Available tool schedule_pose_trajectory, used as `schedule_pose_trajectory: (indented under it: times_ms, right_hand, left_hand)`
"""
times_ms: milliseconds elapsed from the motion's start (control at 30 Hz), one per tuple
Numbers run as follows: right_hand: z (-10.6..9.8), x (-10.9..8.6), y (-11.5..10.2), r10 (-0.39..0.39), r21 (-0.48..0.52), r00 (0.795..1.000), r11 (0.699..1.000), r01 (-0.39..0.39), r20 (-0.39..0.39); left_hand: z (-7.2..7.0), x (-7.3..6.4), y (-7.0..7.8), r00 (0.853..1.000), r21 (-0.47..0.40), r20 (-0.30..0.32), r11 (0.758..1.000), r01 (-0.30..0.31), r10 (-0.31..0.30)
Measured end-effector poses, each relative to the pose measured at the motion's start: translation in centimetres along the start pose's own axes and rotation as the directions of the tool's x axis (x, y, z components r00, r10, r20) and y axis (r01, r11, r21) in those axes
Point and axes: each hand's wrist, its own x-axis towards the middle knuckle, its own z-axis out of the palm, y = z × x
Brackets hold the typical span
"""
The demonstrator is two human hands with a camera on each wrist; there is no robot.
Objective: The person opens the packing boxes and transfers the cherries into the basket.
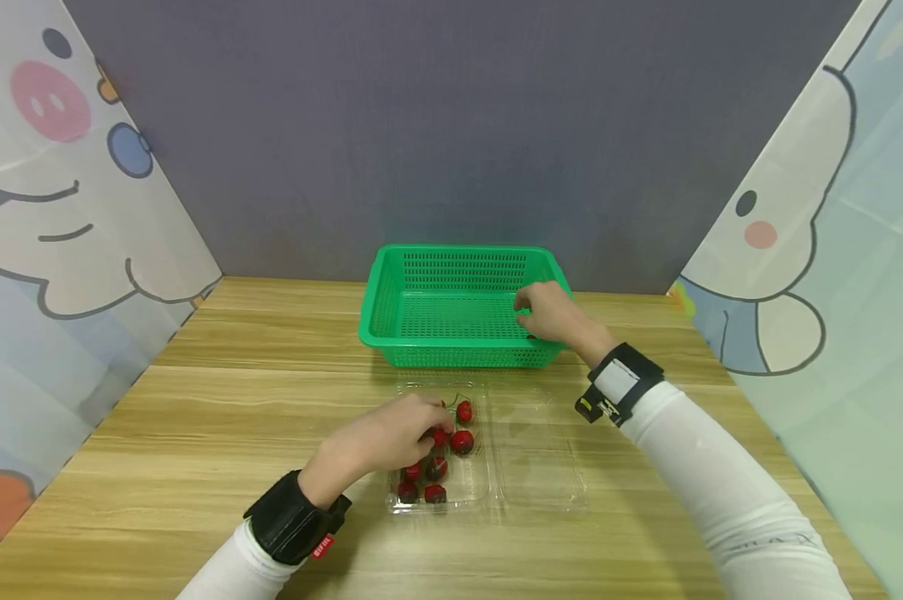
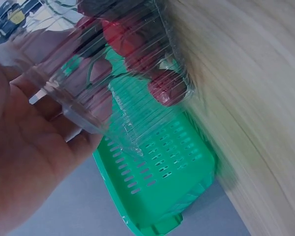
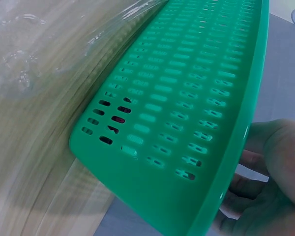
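My left hand (image 1: 406, 429) reaches into a clear plastic clamshell box (image 1: 470, 500), its thumb and fingertips right at a red cherry (image 1: 440, 438). I cannot tell whether they pinch it. Several dark red cherries (image 1: 462, 442) lie around these fingers, some with green stems. Through the box wall, the left wrist view shows fingers (image 2: 96, 73) beside a stem and more cherries (image 2: 167, 87). My right hand (image 1: 552, 312) is over the right end of a green plastic basket (image 1: 451, 343), fingers loosely bent with a gap at the thumb. A dark cherry (image 1: 531, 337) shows just below it.
The clamshell's transparent lid (image 1: 537, 454) lies folded open to the right on the wood-grain table (image 1: 286, 375). Behind the basket rises a grey panel (image 1: 451, 133). Cartoon-printed sheets (image 1: 69, 208) border the table on both sides.
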Motion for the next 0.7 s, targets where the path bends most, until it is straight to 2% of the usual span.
schedule_pose_trajectory:
  times_ms: [300, 700]
  right_hand:
    - [-0.09, -0.18, -0.09, 0.009, 0.011, 1.0, 1.0, -0.009, 0.007]
    - [-0.06, -0.32, -0.15, 0.015, 0.003, 1.0, 1.0, -0.015, 0.018]
  left_hand:
    - [-0.23, 0.05, 0.23, 0.999, -0.038, -0.033, 0.999, 0.0, -0.001]
    - [-0.28, 0.29, 0.11, 0.996, -0.045, -0.074, 0.998, -0.054, 0.05]
